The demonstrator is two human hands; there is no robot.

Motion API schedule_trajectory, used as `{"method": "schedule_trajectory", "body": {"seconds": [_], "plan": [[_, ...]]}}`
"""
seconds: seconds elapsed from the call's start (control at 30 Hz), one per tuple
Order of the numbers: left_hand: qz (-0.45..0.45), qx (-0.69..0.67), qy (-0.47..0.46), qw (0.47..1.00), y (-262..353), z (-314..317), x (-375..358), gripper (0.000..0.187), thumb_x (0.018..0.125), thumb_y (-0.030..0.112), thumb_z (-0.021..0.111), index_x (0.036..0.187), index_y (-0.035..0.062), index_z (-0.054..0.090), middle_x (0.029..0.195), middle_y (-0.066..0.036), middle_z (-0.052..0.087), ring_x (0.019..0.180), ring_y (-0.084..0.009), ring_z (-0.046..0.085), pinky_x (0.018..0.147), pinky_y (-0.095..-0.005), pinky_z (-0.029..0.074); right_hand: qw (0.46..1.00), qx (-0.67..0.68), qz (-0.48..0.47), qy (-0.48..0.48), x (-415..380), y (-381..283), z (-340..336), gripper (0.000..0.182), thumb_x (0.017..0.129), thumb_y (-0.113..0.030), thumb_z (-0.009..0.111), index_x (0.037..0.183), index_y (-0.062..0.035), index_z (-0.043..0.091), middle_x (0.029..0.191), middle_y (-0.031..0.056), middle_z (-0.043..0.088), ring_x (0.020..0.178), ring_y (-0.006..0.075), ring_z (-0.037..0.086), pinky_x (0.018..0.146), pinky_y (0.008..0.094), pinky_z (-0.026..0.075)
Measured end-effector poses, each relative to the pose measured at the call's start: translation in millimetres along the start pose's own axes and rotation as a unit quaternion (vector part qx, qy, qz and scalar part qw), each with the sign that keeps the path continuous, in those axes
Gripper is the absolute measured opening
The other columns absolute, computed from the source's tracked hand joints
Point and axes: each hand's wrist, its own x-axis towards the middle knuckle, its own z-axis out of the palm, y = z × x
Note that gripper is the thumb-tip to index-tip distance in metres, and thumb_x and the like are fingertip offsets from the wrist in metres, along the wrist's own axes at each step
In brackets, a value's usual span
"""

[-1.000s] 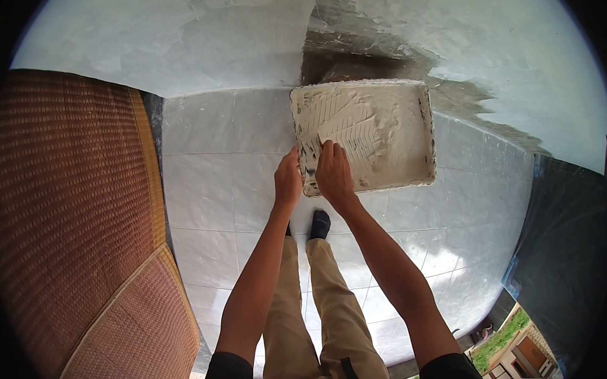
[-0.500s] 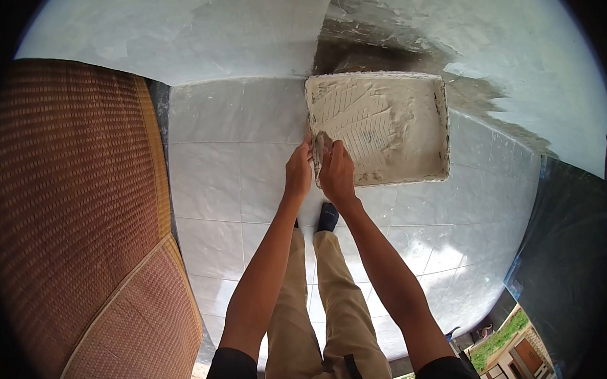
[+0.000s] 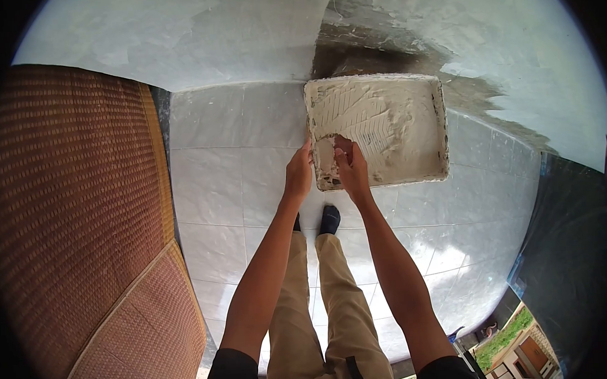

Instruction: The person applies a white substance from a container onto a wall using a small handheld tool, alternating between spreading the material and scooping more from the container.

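A paint tray (image 3: 440, 133) with a ribbed bottom is coated with thick cream-coloured paste (image 3: 410, 141). My left hand (image 3: 299, 171) grips the tray's left edge, fingers on the far side mostly hidden. Over the tray's near left part, my right hand (image 3: 354, 168) is closed around the handle of a putty knife (image 3: 343, 144). Its blade is smeared with paste and hard to tell from the tray's contents.
Ahead, the wall (image 3: 242, 36) is partly coated, with a dark bare corner patch (image 3: 372, 54) behind the tray. Woven mats (image 3: 86, 185) stand on the left. Grey floor tiles (image 3: 208, 177) lie below, and a dark sheet (image 3: 569, 232) is at the right.
My right hand has moved right and slightly down, away from the tray's left edge, with the putty knife turned. My left hand stays on the edge.
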Motion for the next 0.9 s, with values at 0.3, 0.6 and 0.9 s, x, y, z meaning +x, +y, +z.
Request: {"method": "schedule_trajectory", "body": {"seconds": [0.3, 0.6, 0.9], "plan": [[0.059, 0.126, 0.033, 0.99, 29.5, 0.1, -12.6, 0.047, 0.1, 0.024, 0.033, 0.138, -0.0033, 0.04, 0.138, -0.021, 0.047, 0.128, -0.0271, 0.045, 0.107, -0.0326, 0.032, 0.958, 0.253, 0.127, -0.05, -6.6, -18.2, -33.4, 0.022, 0.096, -0.017, 0.055, 0.115, -0.005, 0.055, 0.095, -0.0016, 0.059, 0.081, 0.0073, 0.053, 0.071, 0.0233, 0.044], [0.235, 0.124, 0.038, 0.963, 225.7, 20.5, -44.0, 0.048, 0.099, 0.024, 0.035, 0.137, -0.0052, 0.04, 0.14, -0.021, 0.044, 0.133, -0.0293, 0.039, 0.11, -0.0345, 0.027, 0.844, 0.524, 0.055, -0.099, -29.3, -157.7, -113.5, 0.036, 0.098, -0.011, 0.049, 0.132, -0.0013, 0.045, 0.124, 0.006, 0.056, 0.113, 0.0153, 0.054, 0.096, 0.0317, 0.045], [0.434, 0.145, 0.023, 0.889, 457.6, 46.5, -101.2, 0.046, 0.099, 0.02, 0.036, 0.138, -0.0027, 0.039, 0.142, -0.02, 0.042, 0.135, -0.0291, 0.036, 0.112, -0.0367, 0.026, 0.815, 0.564, -0.088, -0.101, -40.4, -351.2, -206.9, 0.037, 0.093, -0.005, 0.051, 0.129, 0.0002, 0.046, 0.123, 0.0084, 0.055, 0.113, 0.0207, 0.054, 0.097, 0.0372, 0.044]]}}
